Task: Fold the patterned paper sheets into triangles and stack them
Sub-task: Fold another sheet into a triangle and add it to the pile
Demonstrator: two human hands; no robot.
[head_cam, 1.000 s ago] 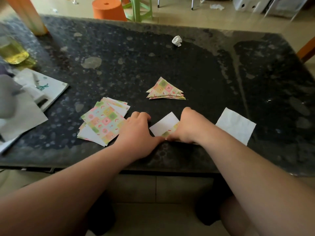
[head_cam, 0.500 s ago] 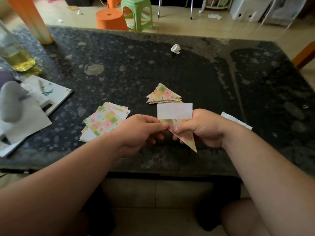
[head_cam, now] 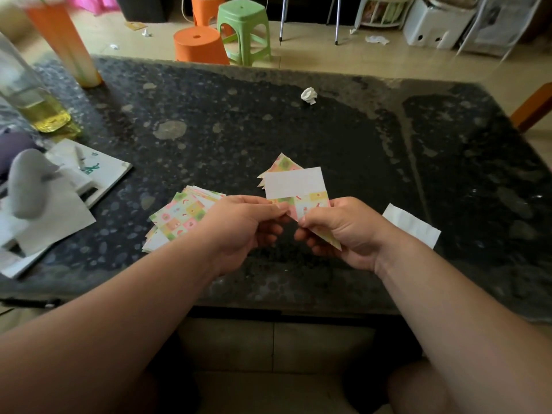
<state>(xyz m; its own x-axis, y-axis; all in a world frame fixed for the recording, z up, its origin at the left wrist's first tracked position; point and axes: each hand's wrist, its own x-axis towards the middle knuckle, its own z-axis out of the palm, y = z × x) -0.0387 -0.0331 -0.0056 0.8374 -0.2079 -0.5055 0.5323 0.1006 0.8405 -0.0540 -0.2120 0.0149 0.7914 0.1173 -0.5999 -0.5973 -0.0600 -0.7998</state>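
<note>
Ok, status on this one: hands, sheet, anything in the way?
Left hand and right hand pinch one part-folded patterned sheet, held above table. Triangle stack behind it, unfolded pile at left. Nothing blocking.

The held sheet (head_cam: 294,183) has a plain white back, and its front is a check of small squares in pink, pale green, yellow and cream with tiny red marks. The pile of sheets (head_cam: 182,212) and the folded triangles (head_cam: 283,163) carry the same pastel check. The counter (head_cam: 328,135) is black, speckled with pale grey blotches. The loose sheet (head_cam: 413,224) and the crumpled paper ball (head_cam: 309,95) are white; one stool (head_cam: 198,44) is orange, the other stool (head_cam: 243,25) green
</note>
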